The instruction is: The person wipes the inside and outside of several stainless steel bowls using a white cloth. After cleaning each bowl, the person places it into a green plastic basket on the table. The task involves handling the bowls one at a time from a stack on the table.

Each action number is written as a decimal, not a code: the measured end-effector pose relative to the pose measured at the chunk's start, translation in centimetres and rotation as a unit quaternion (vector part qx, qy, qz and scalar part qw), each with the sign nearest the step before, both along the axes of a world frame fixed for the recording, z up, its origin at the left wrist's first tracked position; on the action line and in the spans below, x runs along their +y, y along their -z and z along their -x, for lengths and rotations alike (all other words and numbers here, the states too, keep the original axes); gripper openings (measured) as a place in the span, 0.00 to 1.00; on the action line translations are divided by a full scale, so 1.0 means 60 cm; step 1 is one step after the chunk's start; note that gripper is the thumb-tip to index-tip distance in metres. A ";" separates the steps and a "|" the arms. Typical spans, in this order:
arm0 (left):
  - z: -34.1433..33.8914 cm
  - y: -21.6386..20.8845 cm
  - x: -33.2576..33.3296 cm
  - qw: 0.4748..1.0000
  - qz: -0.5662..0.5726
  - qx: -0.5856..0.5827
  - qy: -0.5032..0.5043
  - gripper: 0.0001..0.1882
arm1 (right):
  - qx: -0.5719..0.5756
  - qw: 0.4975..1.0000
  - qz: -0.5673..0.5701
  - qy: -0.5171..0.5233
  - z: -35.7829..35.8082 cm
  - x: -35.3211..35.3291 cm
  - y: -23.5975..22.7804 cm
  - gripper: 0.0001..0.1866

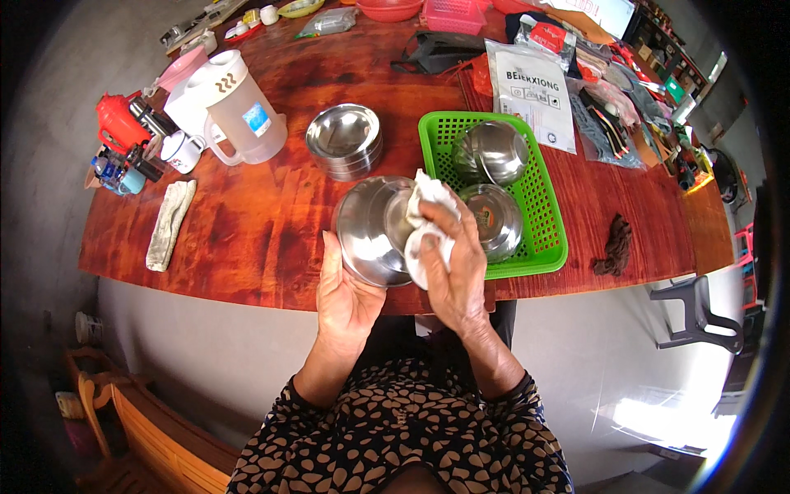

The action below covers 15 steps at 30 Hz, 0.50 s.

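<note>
My left hand (pixel 348 298) grips a shiny steel bowl (pixel 366 235) from its left and lower side, the bowl tilted with its base toward the right. Against that bowl's right side my right hand (pixel 453 263) presses a white cloth (pixel 428 194), its fingers bent over the fabric. Just beyond stands a stack of steel bowls (pixel 344 136). To the right, a green perforated basket (pixel 546 222) holds more steel bowls, one (pixel 491 153) at the back and one (pixel 496 222) nearer, partly hidden behind my right hand.
On the left stand a plastic pitcher (pixel 247 115), an enamel mug (pixel 182 151) and a folded cloth (pixel 171 224). A dark brown rag (pixel 613 247) lies right of the basket. Behind it are a white plastic package (pixel 533 95) and piled packets. A dark stool (pixel 699 313) stands beyond the table's right edge.
</note>
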<state>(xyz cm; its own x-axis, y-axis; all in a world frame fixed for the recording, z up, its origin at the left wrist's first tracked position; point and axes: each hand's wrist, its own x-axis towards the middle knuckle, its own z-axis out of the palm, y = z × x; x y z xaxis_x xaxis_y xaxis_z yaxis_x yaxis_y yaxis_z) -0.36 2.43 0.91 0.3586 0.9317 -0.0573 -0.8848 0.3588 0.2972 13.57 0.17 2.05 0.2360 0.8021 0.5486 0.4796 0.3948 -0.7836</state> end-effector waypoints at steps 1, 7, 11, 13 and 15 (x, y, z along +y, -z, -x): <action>-0.002 -0.005 -0.004 1.000 -0.010 0.016 0.007 0.26 | 0.006 1.000 0.009 -0.017 -0.008 0.003 -0.003 0.20; -0.005 0.021 0.000 1.000 -0.013 0.013 -0.015 0.25 | -0.181 0.973 -0.132 -0.048 0.032 -0.009 0.007 0.20; -0.008 0.032 -0.024 0.998 -0.016 0.048 -0.035 0.21 | -0.301 0.943 -0.136 -0.041 0.055 -0.012 -0.009 0.17; 0.004 0.033 -0.018 0.998 -0.037 -0.035 0.027 0.22 | -0.308 0.940 -0.143 -0.024 0.054 -0.013 -0.010 0.16; 0.008 0.006 -0.011 0.997 0.005 -0.049 0.055 0.26 | -0.324 0.934 -0.146 -0.033 0.049 -0.021 -0.005 0.15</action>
<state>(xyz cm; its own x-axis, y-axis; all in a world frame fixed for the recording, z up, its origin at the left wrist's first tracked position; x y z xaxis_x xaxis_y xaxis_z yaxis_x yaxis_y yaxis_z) -0.86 1.77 0.53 0.4636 0.8857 -0.0268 -0.8642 0.4586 0.2068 10.63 -1.10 2.32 -0.2662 0.5969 0.7569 0.7822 0.5926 -0.1922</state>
